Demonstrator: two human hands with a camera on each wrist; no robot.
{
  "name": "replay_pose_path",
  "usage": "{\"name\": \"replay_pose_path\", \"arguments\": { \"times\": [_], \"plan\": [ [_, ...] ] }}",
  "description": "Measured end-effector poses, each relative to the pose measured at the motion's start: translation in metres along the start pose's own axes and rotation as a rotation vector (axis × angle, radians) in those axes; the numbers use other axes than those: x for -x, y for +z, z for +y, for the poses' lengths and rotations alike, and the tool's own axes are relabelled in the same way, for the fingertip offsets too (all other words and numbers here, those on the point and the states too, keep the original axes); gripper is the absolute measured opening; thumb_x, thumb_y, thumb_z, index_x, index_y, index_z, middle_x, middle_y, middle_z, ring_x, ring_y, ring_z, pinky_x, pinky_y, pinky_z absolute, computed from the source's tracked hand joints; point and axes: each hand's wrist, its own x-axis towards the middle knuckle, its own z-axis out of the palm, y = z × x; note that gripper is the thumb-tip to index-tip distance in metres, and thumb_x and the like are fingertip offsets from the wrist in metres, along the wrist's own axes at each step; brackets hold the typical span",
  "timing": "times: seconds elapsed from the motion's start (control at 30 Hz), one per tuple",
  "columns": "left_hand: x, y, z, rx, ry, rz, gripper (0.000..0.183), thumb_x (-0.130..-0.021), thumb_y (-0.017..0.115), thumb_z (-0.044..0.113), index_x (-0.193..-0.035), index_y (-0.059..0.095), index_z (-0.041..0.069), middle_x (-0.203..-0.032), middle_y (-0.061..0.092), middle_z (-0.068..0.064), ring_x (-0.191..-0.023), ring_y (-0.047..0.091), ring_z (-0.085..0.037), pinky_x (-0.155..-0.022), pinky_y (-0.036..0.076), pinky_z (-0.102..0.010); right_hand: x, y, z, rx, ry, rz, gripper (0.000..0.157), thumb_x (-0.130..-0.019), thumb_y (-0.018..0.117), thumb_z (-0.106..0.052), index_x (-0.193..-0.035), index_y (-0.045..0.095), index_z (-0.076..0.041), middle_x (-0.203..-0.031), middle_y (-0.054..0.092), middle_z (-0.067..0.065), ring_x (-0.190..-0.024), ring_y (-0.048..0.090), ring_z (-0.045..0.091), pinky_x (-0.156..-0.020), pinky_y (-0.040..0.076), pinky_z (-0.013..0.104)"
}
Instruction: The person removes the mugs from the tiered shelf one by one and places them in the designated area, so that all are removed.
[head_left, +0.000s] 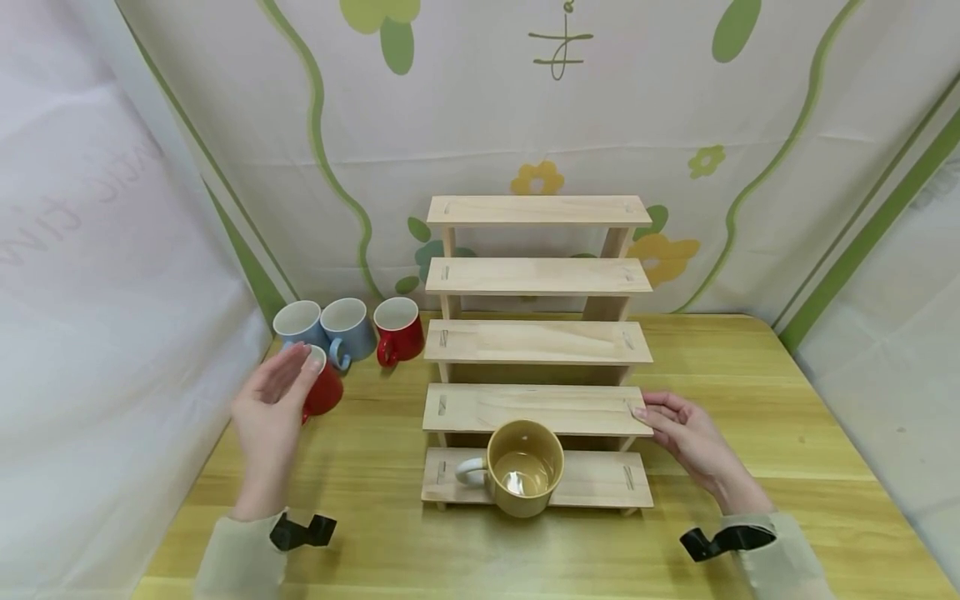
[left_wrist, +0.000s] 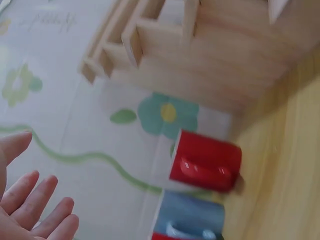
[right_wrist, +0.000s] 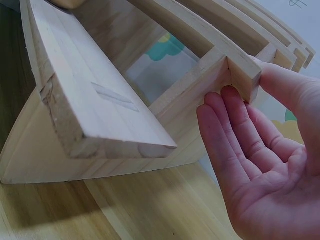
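In the head view my left hand (head_left: 273, 404) is beside and partly in front of a red mug (head_left: 326, 390) at the left of the table. The left wrist view shows this hand's fingers (left_wrist: 35, 200) spread, holding nothing. My right hand (head_left: 693, 442) pinches the right end of the second-lowest step of a wooden tiered shelf (head_left: 540, 408). Its thumb is on top and its fingers (right_wrist: 240, 125) are underneath. A yellow mug (head_left: 525, 471) with a white handle stands on the lowest step, its handle pointing left.
Behind the near red mug stand two light blue mugs (head_left: 348, 329) and another red mug (head_left: 400, 329), left of the shelf. The wooden table (head_left: 757, 383) meets printed white curtains (head_left: 480, 100) at the back and sides.
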Motion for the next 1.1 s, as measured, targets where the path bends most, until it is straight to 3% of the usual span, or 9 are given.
{"name": "replay_pose_path", "arguments": {
  "times": [0.23, 0.5, 0.73, 1.1],
  "plan": [
    [0.013, 0.019, 0.013, 0.023, 0.079, -0.194, 0.037, -0.086, 0.083, 0.005, -0.122, 0.072, 0.001, -0.119, 0.072, -0.011, -0.110, 0.068, -0.018, -0.093, 0.053, -0.022, 0.000, 0.000, 0.000, 0.011, 0.014, 0.009, 0.032, -0.101, 0.066, -0.006, -0.127, 0.052, 0.005, -0.110, 0.069, 0.005, -0.100, 0.068, 0.015, -0.083, 0.058, 0.026],
    [0.039, 0.042, 0.013, -0.013, 0.123, -0.429, 0.038, -0.087, 0.082, 0.004, -0.123, 0.071, 0.003, -0.122, 0.071, -0.013, -0.114, 0.067, -0.022, -0.098, 0.052, -0.031, 0.000, 0.000, -0.001, 0.002, 0.008, 0.009, 0.030, -0.101, 0.065, -0.005, -0.126, 0.053, 0.005, -0.109, 0.069, 0.005, -0.099, 0.068, 0.015, -0.083, 0.058, 0.025],
    [0.060, 0.056, 0.007, -0.017, 0.103, -0.562, 0.038, -0.086, 0.083, 0.007, -0.122, 0.071, 0.004, -0.119, 0.072, -0.009, -0.112, 0.068, -0.022, -0.099, 0.052, -0.033, 0.000, 0.001, -0.001, 0.005, 0.007, 0.008, 0.032, -0.100, 0.066, -0.005, -0.127, 0.052, 0.006, -0.109, 0.069, 0.006, -0.098, 0.068, 0.016, -0.082, 0.058, 0.026],
    [0.078, 0.063, -0.001, 0.011, 0.051, -0.870, 0.043, -0.085, 0.084, 0.008, -0.125, 0.069, 0.005, -0.120, 0.072, -0.009, -0.111, 0.067, -0.032, -0.099, 0.053, -0.045, 0.000, 0.000, -0.001, -0.010, 0.003, 0.005, 0.029, -0.100, 0.065, -0.004, -0.126, 0.053, 0.005, -0.109, 0.069, 0.006, -0.099, 0.068, 0.016, -0.082, 0.058, 0.025]
  ]
}}
